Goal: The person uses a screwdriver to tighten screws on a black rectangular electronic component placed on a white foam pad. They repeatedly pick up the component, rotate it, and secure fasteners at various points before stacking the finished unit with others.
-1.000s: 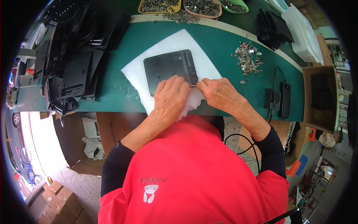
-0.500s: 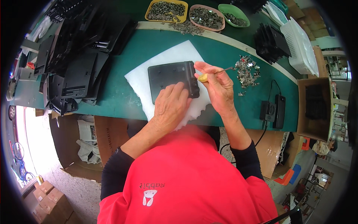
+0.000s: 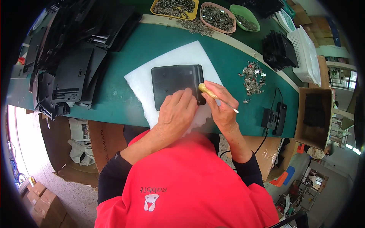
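A black plastic panel [image 3: 175,74] with a raised ridge along its right side lies on a white foam sheet [image 3: 141,76] on the green workbench. My left hand [image 3: 175,110] is closed over the panel's lower right part, fingers bent together and pressing on it; the thumb is hidden. In my right hand [image 3: 224,108] is a tool like a screwdriver, with a yellow handle [image 3: 207,90] and a thin metal shaft. The handle's end is close to the panel's right edge, and its shaft points down and right, away from the panel.
Small metal parts [image 3: 253,78] lie loose to the right. A yellow tray [image 3: 194,14], a pink tray [image 3: 232,28] and a green bowl [image 3: 255,27] hold more at the back. Black panels [image 3: 78,72] are stacked at the left. A black adapter [image 3: 280,117] with a cable lies at the right.
My right hand has moved down along the panel's right edge. The tool's shaft has turned from pointing up and right to pointing down and right. My left hand still presses the panel.
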The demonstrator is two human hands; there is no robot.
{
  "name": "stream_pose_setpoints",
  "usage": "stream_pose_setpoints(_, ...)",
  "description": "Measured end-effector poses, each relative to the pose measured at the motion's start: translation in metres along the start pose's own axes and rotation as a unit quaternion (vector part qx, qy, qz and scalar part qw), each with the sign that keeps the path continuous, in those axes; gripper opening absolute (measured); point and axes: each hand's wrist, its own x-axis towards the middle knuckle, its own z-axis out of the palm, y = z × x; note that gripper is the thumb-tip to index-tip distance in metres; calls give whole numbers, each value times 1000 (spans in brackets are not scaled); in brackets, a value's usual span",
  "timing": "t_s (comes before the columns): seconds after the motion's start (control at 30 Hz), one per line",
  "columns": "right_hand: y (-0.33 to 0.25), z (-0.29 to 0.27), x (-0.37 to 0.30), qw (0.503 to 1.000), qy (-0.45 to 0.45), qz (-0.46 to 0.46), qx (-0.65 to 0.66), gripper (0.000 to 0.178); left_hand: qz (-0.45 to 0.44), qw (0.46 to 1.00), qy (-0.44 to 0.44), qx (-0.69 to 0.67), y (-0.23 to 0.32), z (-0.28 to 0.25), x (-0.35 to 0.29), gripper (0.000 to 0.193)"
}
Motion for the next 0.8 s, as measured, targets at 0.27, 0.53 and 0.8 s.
stream_pose_setpoints(0.27, 4, 11, 15, 997, -14, 18, -74, 19, 14, 999, -33, -7, -2, -6, -1, 34)
stream_pose_setpoints(0.53, 29, 0, 44, 947, -40, 307, 82, 18, -9, 998, -55, -9, -3, -5, 6, 50)
stream_pose_setpoints(0.8, 35, 10, 101, 961, -136, 232, 59, 26, -27, 998, -53, 23, -1, 2, 9, 55)
